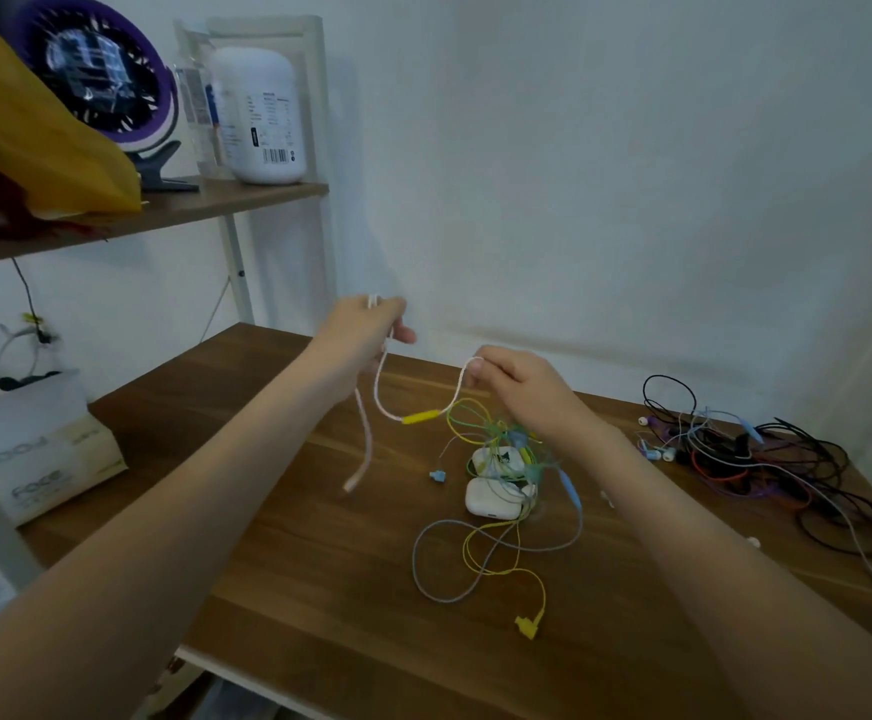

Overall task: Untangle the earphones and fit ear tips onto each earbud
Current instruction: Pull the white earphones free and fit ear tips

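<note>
Two bare forearms reach in from the bottom corners over a brown wooden table. Nearest on the tabletop lies a yellow plug, its thin yellow wire looping back with a grey wire toward the middle. Beyond the loops sit two white charging cases, one behind the other, with wires draped across them. A tangle of yellow, green and pale blue earphones is heaped on and just behind the cases; the right wrist hides part of its right side. A small blue earbud lies alone just left of the cases.

Above the tangle, both hands are raised off the table. The left hand has its fingers curled, pinching a white cord, whose free end dangles below it. The right hand pinches the same cord between thumb and fingertips. Between the hands the cord sags in a U, carrying a yellow joint piece from which thin wires run down into the tangle.

Well apart at the right edge lies a second pile of black, red and purple earphones. To the left stands a white tissue box. Farther back, a shelf holds a purple clip fan, a white bottle and a yellow bag, against a pale wall.
</note>
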Available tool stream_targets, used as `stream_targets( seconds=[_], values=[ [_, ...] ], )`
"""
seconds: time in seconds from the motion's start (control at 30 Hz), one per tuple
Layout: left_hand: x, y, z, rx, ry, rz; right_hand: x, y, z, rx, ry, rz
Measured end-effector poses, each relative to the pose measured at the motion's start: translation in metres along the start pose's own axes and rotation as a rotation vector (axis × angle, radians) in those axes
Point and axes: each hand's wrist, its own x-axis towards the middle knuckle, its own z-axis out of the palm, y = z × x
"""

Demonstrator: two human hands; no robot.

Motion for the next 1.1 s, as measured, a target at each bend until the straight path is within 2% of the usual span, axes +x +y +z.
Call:
stream_targets(
  seconds=[0.17, 0.3, 0.37, 0.43, 0.5, 0.6, 0.73, 0.87, 1.0, 1.1],
  values=[
    [-0.008, -0.005, 0.024, 0.274, -0.142, 0.159, 0.014, -0.019, -0.001, -0.061, -0.076, -0.044],
    [-0.016, 0.003, 0.031, 0.393, -0.343, 0.048, 0.015, -0.021, -0.002, -0.127, -0.148, -0.003],
    [-0.014, 0.002, 0.028, 0.461, -0.44, 0.048, 0.015, -0.019, -0.001, -0.145, -0.164, -0.003],
    [-0.011, -0.003, 0.024, 0.513, -0.47, 0.058, 0.014, -0.017, 0.0, -0.16, -0.174, 0.038],
    [-0.008, -0.008, 0.017, 0.506, -0.414, 0.048, 0.01, -0.015, 0.001, -0.023, -0.191, 0.108],
    [-0.006, -0.014, 0.008, 0.362, -0.329, 0.012, 0.007, -0.009, 0.003, 0.187, -0.227, 0.164],
    [-0.004, -0.018, 0.007, 0.249, -0.165, -0.015, 0.009, -0.004, 0.011, 0.133, -0.248, 0.161],
    [0.002, -0.021, 0.002, 0.167, -0.011, -0.041, 0.011, -0.001, 0.017, 0.164, -0.173, 0.16],
    [0.005, -0.025, -0.011, 0.166, 0.005, -0.057, 0.012, 0.0, 0.019, 0.269, -0.07, 0.172],
    [0.004, -0.027, -0.015, 0.159, 0.015, -0.07, 0.014, 0.001, 0.02, 0.272, -0.137, 0.173]
  ],
)
